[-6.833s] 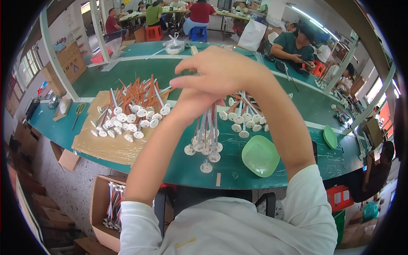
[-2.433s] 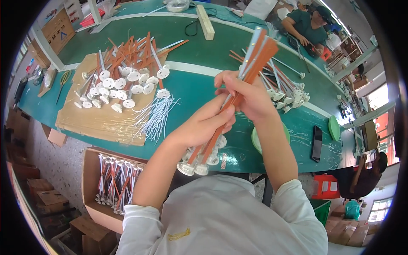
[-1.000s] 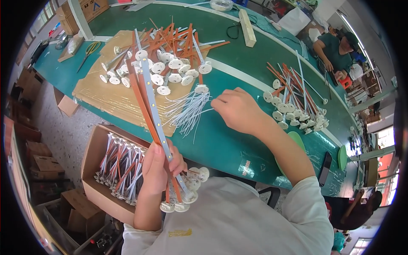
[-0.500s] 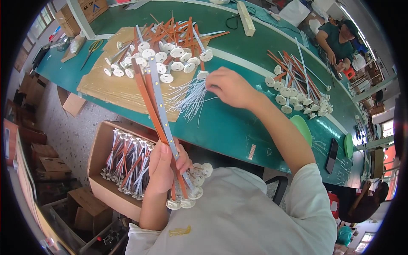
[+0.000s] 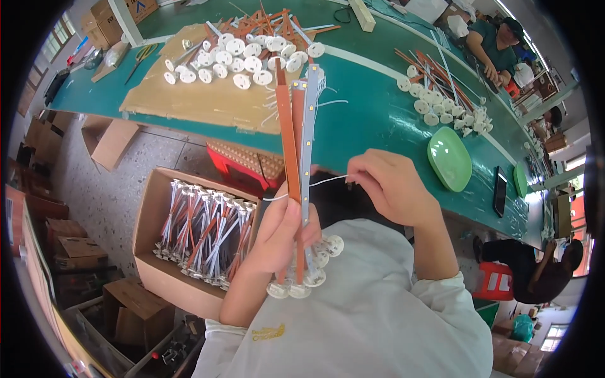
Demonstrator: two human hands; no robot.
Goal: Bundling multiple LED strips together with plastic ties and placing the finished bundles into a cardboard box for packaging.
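Bench: long green worktable (image 5: 378, 120)
Left hand (image 5: 283, 230): clenched round bundle of orange and white strips with round white bases (image 5: 299, 164)
Right hand (image 5: 391, 189): pinching thin white tie (image 5: 324, 181)
Risk: tie slips, strips fan apart

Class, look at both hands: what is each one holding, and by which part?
The left hand grips a bundle of strips near its lower end, above the white discs. The right hand pinches a thin white tie by one end.

Bare green table (image 5: 378, 120) ahead of hands; green dish (image 5: 449, 159) right, loose white wires (image 5: 287, 104) left
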